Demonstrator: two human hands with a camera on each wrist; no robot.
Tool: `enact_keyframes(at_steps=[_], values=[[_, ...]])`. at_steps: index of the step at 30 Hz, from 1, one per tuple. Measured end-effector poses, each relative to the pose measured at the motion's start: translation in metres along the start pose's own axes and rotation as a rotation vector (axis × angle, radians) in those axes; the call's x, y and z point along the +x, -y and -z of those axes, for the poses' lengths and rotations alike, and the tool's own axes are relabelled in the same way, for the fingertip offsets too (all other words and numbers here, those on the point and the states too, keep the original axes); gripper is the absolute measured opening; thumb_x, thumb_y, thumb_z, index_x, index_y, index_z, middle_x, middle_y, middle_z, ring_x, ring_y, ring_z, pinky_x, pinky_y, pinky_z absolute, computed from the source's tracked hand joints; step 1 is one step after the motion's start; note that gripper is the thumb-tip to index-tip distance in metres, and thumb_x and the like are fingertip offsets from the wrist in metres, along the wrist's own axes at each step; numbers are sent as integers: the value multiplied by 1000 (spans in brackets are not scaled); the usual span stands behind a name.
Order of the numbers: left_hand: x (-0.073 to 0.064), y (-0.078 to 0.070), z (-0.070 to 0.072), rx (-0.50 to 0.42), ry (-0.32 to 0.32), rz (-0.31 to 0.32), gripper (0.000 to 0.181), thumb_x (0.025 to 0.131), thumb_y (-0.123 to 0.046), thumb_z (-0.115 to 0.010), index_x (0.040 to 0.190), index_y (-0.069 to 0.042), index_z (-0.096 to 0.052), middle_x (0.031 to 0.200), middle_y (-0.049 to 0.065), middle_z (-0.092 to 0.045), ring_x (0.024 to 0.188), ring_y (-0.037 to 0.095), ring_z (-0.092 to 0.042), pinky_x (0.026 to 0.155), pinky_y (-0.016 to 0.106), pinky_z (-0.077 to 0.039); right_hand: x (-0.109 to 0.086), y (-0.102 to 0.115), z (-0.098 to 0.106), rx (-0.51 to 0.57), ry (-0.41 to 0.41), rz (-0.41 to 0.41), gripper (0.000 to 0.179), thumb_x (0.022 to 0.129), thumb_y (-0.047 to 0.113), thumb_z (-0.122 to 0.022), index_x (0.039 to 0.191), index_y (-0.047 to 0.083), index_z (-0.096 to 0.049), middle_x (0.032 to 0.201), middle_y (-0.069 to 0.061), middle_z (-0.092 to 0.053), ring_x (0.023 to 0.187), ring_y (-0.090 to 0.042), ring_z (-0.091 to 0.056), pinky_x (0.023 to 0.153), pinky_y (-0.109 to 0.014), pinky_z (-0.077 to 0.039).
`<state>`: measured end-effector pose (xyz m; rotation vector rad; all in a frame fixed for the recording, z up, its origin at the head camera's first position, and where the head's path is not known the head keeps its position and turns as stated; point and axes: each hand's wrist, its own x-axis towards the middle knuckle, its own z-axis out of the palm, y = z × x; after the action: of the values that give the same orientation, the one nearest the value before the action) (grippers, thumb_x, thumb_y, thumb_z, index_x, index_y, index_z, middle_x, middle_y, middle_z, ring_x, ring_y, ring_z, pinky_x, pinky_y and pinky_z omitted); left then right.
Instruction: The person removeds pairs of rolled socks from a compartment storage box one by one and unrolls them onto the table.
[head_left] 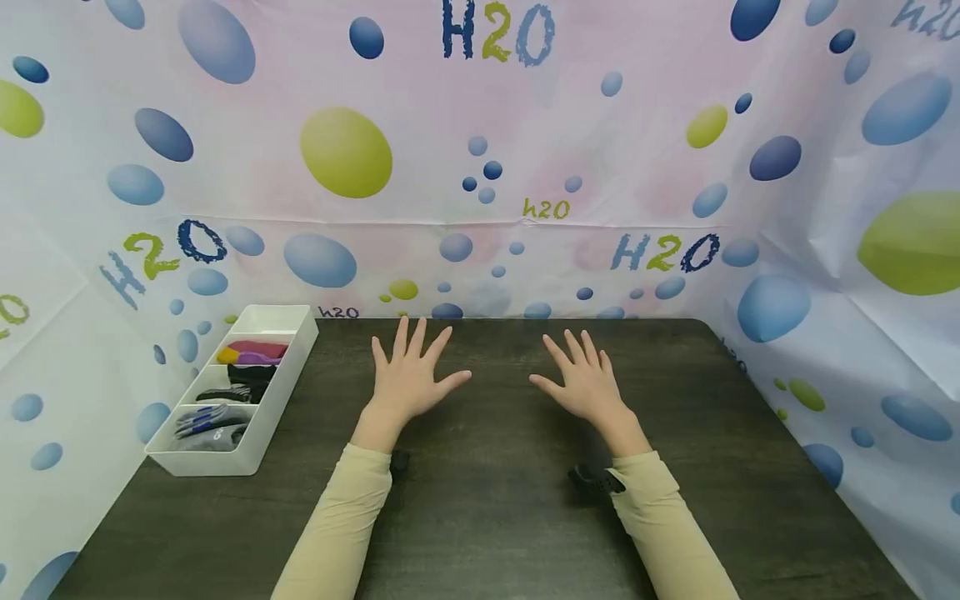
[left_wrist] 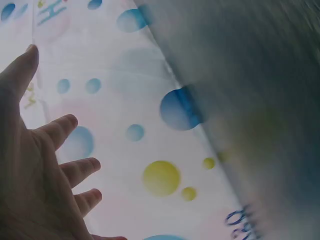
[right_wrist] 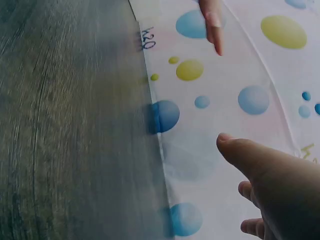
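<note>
My left hand (head_left: 406, 385) is held over the dark table with its fingers spread and straight, holding nothing. Level with it on the other side, my right hand (head_left: 587, 385) has its fingers spread too and holds nothing. Nearest to the left hand is a white box (head_left: 281, 400) with several compartments. Its front compartment has grey gloves (head_left: 213, 429), the middle one black folded fabric (head_left: 251, 379), and the back one red, purple and yellow items (head_left: 255, 350) whose kind I cannot tell. In the left wrist view, the left hand's palm and spread fingers (left_wrist: 80, 171) show against the curtain.
The dark wood table (head_left: 480, 517) reaches back to a white curtain (head_left: 480, 275) with blue and green dots and H2O lettering. That curtain also hangs along the left and right sides. Dark straps (head_left: 596, 481) show at the wrists below the beige sleeves (head_left: 333, 525).
</note>
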<state>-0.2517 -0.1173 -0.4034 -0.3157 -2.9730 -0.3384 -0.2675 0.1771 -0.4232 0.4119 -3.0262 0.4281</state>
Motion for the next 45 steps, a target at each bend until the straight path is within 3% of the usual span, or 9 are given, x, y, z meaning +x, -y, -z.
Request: enact_keyframes(at_steps=[4,9,16,19,23,28,35,45], values=[[-15,3,13,96,-46,-69,82,86,-77,-43,155,-36,-23,163,9,-22,153,34,-5,114,71,-5,0,6,2,-68,-30,74,80,92,65,-49,156,27,-22,163,-14,-17,152,-39,-7,117,-66,-12],[-41,11,33,200,-183,-210,75,85,-71,-53,146,-29,-45,147,8,-49,144,33,-34,112,69,-21,-1,12,3,-182,-66,217,78,90,67,-48,155,29,-26,160,-11,-27,151,-35,-16,116,-63,-19],[-80,40,53,269,-355,-350,62,81,-61,-67,129,-21,-64,125,5,-67,124,31,-56,107,62,-35,-5,26,4,-251,-156,436,74,89,64,-54,151,27,-36,153,-8,-42,146,-31,-31,112,-58,-31],[-95,54,56,235,-445,-418,55,87,-59,-60,121,-17,-68,115,6,-70,113,31,-61,101,61,-39,-8,34,2,-258,-206,536,72,89,62,-55,149,25,-40,149,-8,-48,142,-30,-38,109,-56,-37],[-110,72,62,205,-535,-483,60,99,-60,-37,109,-13,-72,102,6,-72,99,30,-64,94,57,-43,-8,48,-2,-249,-254,638,70,89,60,-57,147,24,-44,145,-7,-52,139,-29,-43,105,-52,-41],[-130,94,71,175,-569,-467,62,101,-58,-32,97,-11,-74,92,4,-73,89,28,-65,86,51,-46,-6,70,-2,-193,-235,749,64,90,56,-59,144,23,-48,142,-5,-54,135,-27,-48,102,-48,-44],[-160,131,77,199,-595,-380,66,100,-61,-33,87,-10,-72,82,7,-71,83,30,-63,85,49,-44,0,104,-7,-159,-137,862,58,94,55,-54,143,23,-49,138,0,-57,130,-19,-52,100,-42,-46],[-185,188,70,204,-609,-264,71,97,-67,-30,86,-10,-71,82,8,-70,79,32,-62,68,54,-42,13,155,-21,-152,-99,971,50,97,52,-51,141,26,-51,133,6,-60,125,-12,-55,100,-35,-46]])
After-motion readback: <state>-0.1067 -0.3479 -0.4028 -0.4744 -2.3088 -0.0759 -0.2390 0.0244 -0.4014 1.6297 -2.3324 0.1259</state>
